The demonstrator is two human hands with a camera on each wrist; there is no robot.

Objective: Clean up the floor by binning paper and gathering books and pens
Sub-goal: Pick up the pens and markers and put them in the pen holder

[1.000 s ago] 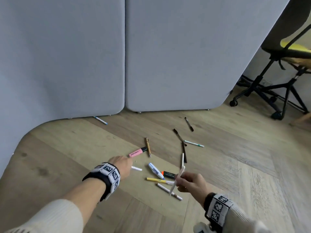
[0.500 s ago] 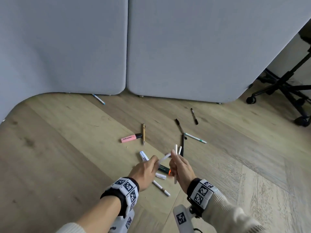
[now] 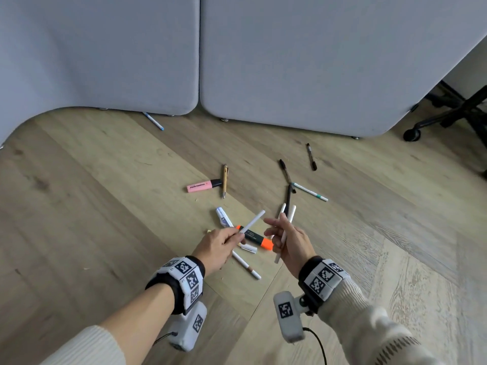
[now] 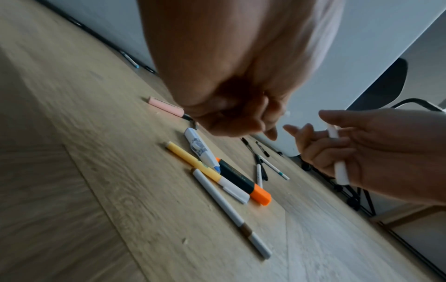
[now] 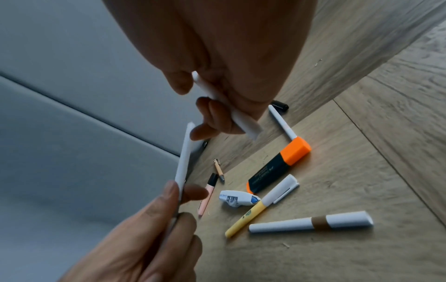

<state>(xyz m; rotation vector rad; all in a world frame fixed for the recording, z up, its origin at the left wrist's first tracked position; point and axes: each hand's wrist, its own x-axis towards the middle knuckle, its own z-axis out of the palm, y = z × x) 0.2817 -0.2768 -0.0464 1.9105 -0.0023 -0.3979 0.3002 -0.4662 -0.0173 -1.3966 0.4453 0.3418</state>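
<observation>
Passing looks imminent, head view: left hand [image 3: 218,246] pinches a slim white pen [image 3: 252,221], long axis aimed up-right at the right hand [image 3: 291,243], which clasps another white pen [image 3: 284,237] upright with forefinger free.

Left wrist view: that forefinger [image 4: 293,129] sits just beside the left hand's fingertips.

Right wrist view: pen tip nearly touching it.

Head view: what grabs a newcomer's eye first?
The two hands meeting mid-frame above the floor: the left hand pinches a white pen angled toward the right hand, which grips another white pen. Under them lies a cluster of pens, where the orange highlighter stands out. Farther back, a pink highlighter rests beside a tan pen.
</observation>
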